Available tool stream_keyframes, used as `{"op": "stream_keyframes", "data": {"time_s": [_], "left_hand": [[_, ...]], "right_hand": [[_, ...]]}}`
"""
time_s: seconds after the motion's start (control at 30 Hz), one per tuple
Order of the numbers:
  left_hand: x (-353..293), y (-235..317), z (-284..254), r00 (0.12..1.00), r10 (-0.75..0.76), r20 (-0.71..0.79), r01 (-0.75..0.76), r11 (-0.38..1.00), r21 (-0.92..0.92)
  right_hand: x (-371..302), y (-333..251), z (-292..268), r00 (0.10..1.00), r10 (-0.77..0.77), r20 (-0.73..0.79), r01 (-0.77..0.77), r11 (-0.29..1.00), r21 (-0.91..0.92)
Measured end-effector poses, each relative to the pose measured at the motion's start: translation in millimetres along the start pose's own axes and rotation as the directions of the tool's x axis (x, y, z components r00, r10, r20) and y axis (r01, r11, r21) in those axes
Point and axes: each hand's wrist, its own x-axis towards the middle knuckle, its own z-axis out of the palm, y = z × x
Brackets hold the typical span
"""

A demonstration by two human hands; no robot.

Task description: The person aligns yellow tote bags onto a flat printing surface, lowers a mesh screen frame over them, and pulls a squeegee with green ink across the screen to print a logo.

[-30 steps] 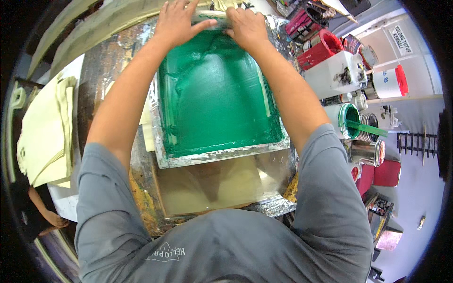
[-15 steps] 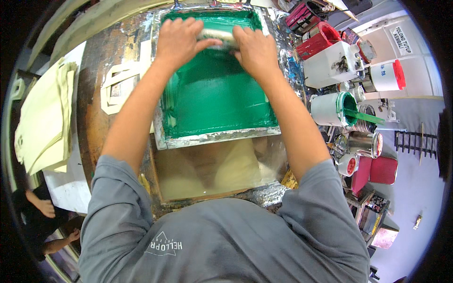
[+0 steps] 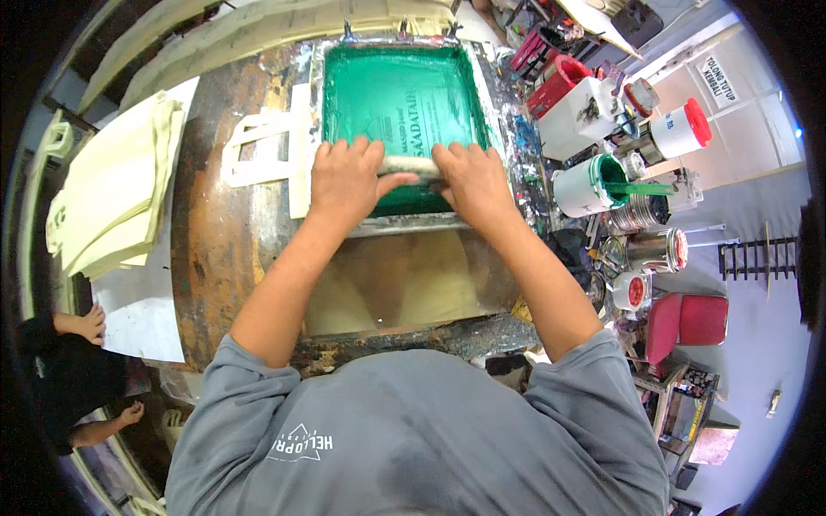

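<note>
Both hands grip a squeegee (image 3: 409, 165) by its pale, worn handle. My left hand (image 3: 346, 182) wraps its left end and my right hand (image 3: 471, 179) its right end. It stands across the near part of a printing screen (image 3: 400, 73) coated with wet green ink. Dark lettering shows through the mesh beyond the squeegee. The squeegee's blade is hidden by the handle and my hands. From under the screen's left side sticks out pale yellow fabric with cut-out bag handles (image 3: 256, 148).
A stack of pale yellow bags (image 3: 116, 185) lies on the left. Another person's hand (image 3: 92, 325) rests near it. On the right stand a white tub of green ink (image 3: 585, 187), a red tub (image 3: 557, 86), a white jerrycan (image 3: 572, 120) and a metal can (image 3: 652, 249). Clamps (image 3: 403, 30) hold the screen's far edge.
Both hands have drawn the squeegee toward me, from the screen's far end to its near part. Lettering now shows in the mesh behind it. My view has shifted somewhat.
</note>
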Motion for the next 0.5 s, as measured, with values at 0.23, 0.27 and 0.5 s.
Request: {"op": "stream_keyframes", "data": {"time_s": [0.23, 0.27, 0.5], "left_hand": [[-7.9, -7.7, -2.2, 0.991, -0.085, 0.101, 0.101, 0.981, -0.164], [-15.3, -11.4, -10.5, 0.995, -0.099, 0.030, 0.103, 0.979, -0.174], [-139.0, -38.4, -26.0, 0.870, -0.431, 0.241, 0.456, 0.888, -0.056]], "right_hand": [[-1.2, -3.3, 5.9, 0.999, -0.019, -0.040, 0.018, 0.999, -0.026], [1.9, -0.1, 5.2, 0.998, -0.034, -0.045, 0.033, 0.999, -0.031], [-51.7, -39.4, 19.4, 0.975, 0.128, -0.182, -0.121, 0.991, 0.049]]}}
